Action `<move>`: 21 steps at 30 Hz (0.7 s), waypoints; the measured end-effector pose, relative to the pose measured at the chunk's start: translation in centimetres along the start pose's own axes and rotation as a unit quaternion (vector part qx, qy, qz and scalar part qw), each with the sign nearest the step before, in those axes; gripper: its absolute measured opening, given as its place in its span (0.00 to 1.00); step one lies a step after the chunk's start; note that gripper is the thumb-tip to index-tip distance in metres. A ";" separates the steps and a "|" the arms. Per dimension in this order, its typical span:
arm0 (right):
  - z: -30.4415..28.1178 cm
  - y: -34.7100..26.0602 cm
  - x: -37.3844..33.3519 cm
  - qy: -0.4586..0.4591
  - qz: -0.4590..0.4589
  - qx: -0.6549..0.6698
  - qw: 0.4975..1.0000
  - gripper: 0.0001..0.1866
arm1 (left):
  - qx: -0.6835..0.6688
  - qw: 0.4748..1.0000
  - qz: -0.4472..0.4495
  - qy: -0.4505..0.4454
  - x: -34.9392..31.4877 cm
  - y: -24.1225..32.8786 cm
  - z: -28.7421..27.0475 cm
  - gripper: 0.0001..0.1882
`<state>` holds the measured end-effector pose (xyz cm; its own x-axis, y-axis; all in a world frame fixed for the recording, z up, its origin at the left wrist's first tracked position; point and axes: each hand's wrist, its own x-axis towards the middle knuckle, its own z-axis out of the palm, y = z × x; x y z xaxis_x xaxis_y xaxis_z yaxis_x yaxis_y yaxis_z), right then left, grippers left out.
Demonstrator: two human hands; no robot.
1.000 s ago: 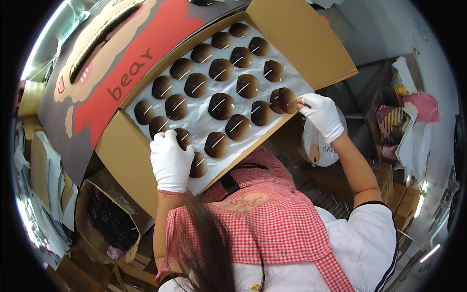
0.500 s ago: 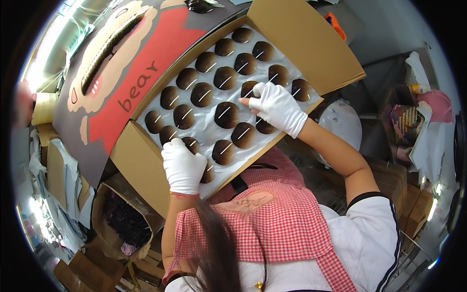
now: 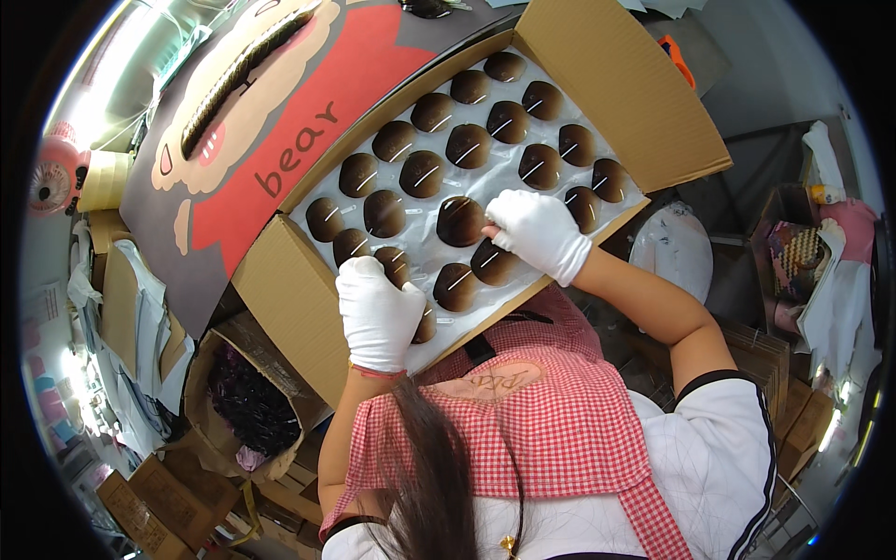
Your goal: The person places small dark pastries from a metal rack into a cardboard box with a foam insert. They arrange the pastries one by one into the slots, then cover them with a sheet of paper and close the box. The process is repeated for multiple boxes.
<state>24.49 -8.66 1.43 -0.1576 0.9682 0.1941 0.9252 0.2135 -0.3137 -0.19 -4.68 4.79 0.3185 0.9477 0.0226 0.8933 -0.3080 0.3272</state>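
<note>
**Right hand point(image 3: 539, 236) moves in from the right corner of the box point(image 3: 627, 93) to the middle lens point(image 3: 460, 221)**

It is now well inside the near edge, while the left hand point(image 3: 378, 317) keeps to the near left corner. Dark brown, roughly round lenses point(image 3: 467, 147) lie in loose rows on a white sheet point(image 3: 422, 240) in the box.

The relation that counts is at the right fingertips: the middle lens lies just to their left, its right rim seemingly touching them, with another lens point(image 3: 490, 265) just below, partly covered by the hand. The right hand is clearly the nearer. The lenses show no marked long axis; the box's own runs from lower left to upper right.

The hands are well apart from each other. The right fingers are bent together, but whether they pinch the rim or merely rest on it is not clear. The left fingers curl beside a partly covered lens point(image 3: 394, 262), and their grip is hidden.

The bench point(image 3: 177, 289), with its cartoon cover, lies beyond the box; the checked apron point(image 3: 560, 420) is on the near side.
</note>
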 end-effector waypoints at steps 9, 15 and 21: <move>-3.8 3.5 -0.7 -0.012 -0.099 -0.068 0.993 0.16 | -0.083 0.994 0.074 -0.003 1.8 1.9 0.5 0.22; -6.6 5.9 2.9 -0.137 -0.115 -0.017 0.984 0.14 | -0.100 0.983 0.108 -0.110 2.8 1.8 0.5 0.12; -9.7 14.9 15.8 0.130 -0.053 -0.141 0.980 0.07 | -0.113 0.976 0.184 0.013 7.8 3.0 0.8 0.18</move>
<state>39.17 8.54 8.84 -0.1983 0.8688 0.4538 0.9728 0.2310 -0.0170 5.26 1.73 5.26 0.5937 0.7793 0.2004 0.6263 -0.6039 0.4931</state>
